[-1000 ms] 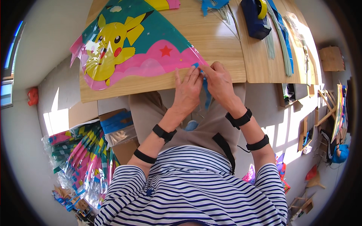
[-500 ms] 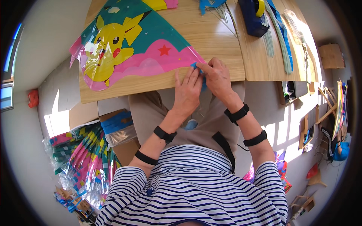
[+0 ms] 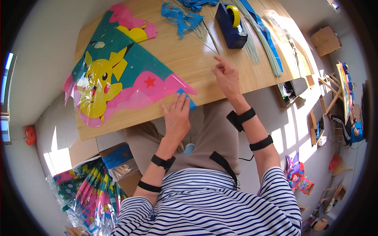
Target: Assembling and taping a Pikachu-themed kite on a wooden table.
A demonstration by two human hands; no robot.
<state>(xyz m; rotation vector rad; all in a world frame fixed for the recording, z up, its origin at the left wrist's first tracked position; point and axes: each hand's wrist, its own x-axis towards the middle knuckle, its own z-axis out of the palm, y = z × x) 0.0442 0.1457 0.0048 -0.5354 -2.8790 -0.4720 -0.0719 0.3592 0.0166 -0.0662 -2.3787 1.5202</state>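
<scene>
A glossy triangular kite sheet (image 3: 134, 61), teal and pink with a yellow cartoon figure, lies flat on the left of the wooden table. At its near right corner a short blue strip (image 3: 192, 104) sits against the pink edge and reaches the table's front edge. My left hand (image 3: 176, 118) rests there with outstretched fingers, the tips on the strip. My right hand (image 3: 227, 76) is over the table to the right of that corner. Its index finger and thumb stand apart, the other fingers curl in, and nothing shows in it.
Behind the right hand stand a dark blue tape dispenser (image 3: 232, 35) with yellow tape, blue ribbons (image 3: 182, 19) and bundled thin rods (image 3: 271, 65). Folded printed sheets (image 3: 92, 188) in clear plastic lie at the lower left. An open box (image 3: 289, 94) is below the table's right edge.
My right hand has come off the blue strip and moved right, away from the sheet's corner. The left hand stays at the strip. The view has shifted, showing more of the table's far side.
</scene>
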